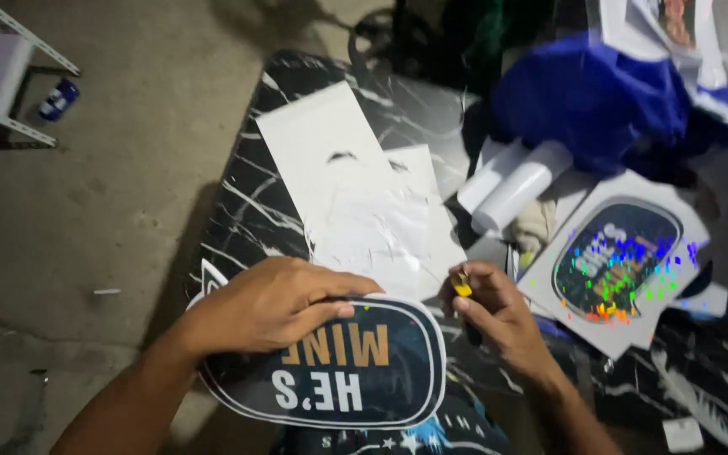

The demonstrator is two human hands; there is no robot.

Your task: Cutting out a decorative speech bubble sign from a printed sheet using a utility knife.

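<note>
Head view: your left hand (275, 305) presses flat, fingers spread, on the dark sticker (355, 371).
Just right, your right hand (499, 316) pinches a yellow-tipped tool (463, 286).

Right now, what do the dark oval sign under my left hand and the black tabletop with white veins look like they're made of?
Dark oval sign with white border: probably printed vinyl or sticker sheet, thin, flat, slightly glossy, cut edge. Black tabletop with white veins: marble-look surface, smooth with faint sheen; real stone or laminate cannot be told. Left hand rests flat on the sign.
</note>
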